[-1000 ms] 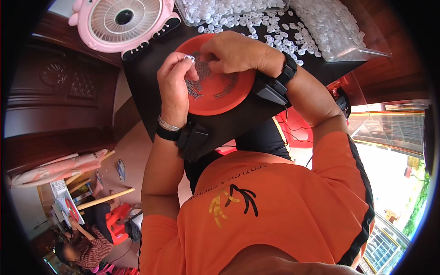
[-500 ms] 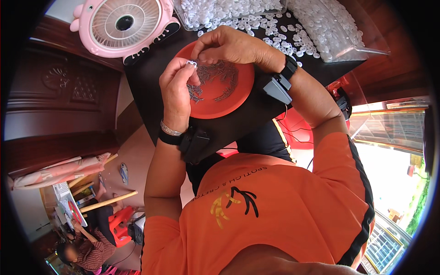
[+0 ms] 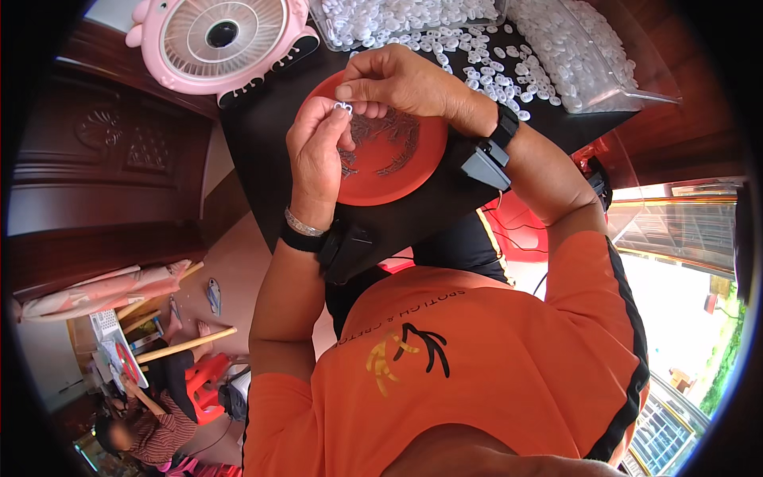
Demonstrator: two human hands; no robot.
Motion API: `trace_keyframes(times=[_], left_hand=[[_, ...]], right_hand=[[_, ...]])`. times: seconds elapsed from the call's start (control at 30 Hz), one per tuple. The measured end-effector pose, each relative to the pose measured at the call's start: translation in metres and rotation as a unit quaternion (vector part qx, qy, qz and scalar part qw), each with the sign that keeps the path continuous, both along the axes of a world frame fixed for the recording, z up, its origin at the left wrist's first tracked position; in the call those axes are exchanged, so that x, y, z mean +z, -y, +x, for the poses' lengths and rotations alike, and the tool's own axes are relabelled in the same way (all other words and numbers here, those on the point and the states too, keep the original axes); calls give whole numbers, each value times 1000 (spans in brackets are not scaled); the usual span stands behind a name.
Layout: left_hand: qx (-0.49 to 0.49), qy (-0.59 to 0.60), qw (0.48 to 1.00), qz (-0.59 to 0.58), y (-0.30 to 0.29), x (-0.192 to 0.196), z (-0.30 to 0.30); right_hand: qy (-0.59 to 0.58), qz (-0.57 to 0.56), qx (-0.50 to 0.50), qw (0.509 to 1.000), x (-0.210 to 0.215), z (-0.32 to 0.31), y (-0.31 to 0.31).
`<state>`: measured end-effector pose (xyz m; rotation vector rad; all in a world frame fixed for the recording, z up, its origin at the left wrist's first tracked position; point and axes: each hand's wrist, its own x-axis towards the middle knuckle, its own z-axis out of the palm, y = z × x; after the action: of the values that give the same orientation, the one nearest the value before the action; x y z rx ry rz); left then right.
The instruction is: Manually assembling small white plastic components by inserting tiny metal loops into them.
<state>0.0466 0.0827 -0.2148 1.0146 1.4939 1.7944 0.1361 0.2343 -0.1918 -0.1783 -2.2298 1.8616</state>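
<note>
My left hand point(image 3: 316, 159) pinches a small white oval plastic piece with two holes point(image 3: 342, 106) between thumb and fingertips, over the left side of a red plate point(image 3: 425, 171). Close beside that piece, my right hand point(image 3: 407, 81) has its thumb and fingers pressed together; whatever they hold is too small to make out. Thin grey metal pins or screws point(image 3: 400, 151) lie scattered in the plate, partly hidden under my hands.
Behind the plate, white oval pieces point(image 3: 485, 67) lie loose on the black table point(image 3: 274, 171). Two clear bins point(image 3: 592, 60) hold many more. A pink fan point(image 3: 222, 36) stands at the far left. Another person point(image 3: 151, 429) sits at lower left.
My right fingertips have come down closer to the white piece in my left hand. The view has shifted slightly.
</note>
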Motion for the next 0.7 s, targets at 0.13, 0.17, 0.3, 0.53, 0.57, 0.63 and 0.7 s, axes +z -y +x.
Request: trace_keyframes(times=[0.13, 0.17, 0.3, 0.53, 0.57, 0.63, 0.7], left_hand=[[7, 2, 1000, -9, 0, 0, 0], [12, 3, 1000, -19, 0, 1, 1], [15, 5, 1000, -21, 0, 2, 1], [10, 5, 1000, -23, 0, 0, 1], [2, 3, 1000, -25, 0, -1, 0], [3, 2, 1000, -29, 1, 0, 1], [3, 0, 999, -33, 1, 0, 0]], right_hand=[[1, 7, -3, 1000, 2, 0, 2], [-6, -2, -9, 1000, 0, 0, 0], [-10, 7, -2, 1000, 1, 1, -2], [-10, 22, 13, 1000, 1, 2, 1], [-7, 25, 12, 1000, 0, 2, 1], [-5, 28, 11, 1000, -1, 1, 1], [-3, 36, 16, 999, -2, 0, 2]])
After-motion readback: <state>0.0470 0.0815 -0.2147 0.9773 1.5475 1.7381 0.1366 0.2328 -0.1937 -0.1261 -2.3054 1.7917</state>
